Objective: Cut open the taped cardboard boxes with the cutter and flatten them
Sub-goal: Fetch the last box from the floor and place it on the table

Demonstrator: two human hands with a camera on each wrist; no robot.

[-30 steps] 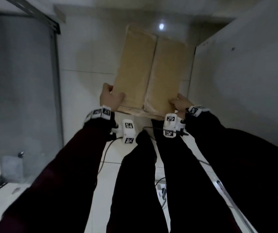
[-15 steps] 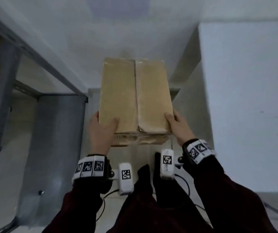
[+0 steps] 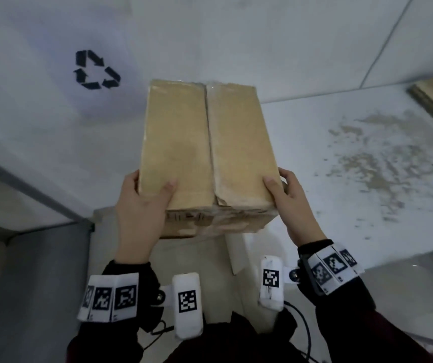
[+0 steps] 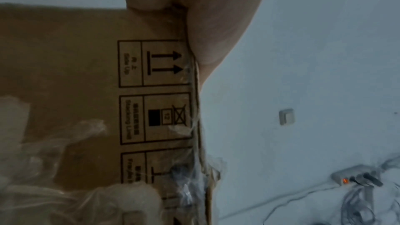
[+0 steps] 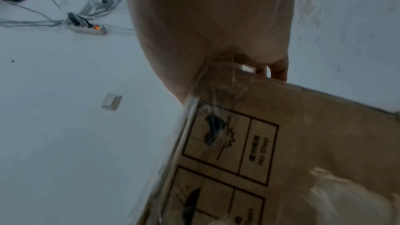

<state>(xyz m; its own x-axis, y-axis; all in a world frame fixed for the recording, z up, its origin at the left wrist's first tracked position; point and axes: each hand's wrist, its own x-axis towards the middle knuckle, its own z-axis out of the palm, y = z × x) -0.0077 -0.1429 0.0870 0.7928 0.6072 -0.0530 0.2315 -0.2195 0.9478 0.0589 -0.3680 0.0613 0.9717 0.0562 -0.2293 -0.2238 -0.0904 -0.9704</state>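
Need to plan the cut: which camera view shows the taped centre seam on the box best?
Head view: the taped seam runs the full length of the box top, between the left hand and right hand. Both wrist views show only a printed side panel with crinkled tape at the edges, not that seam.

The box is matt brown cardboard, its seam and edges wrapped in glossy, crinkled clear tape. The white desk looks scuffed, with worn brownish patches.

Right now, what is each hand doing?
Left hand: gripping the cardboard box at its near left corner.
Right hand: gripping the same box's near right corner.
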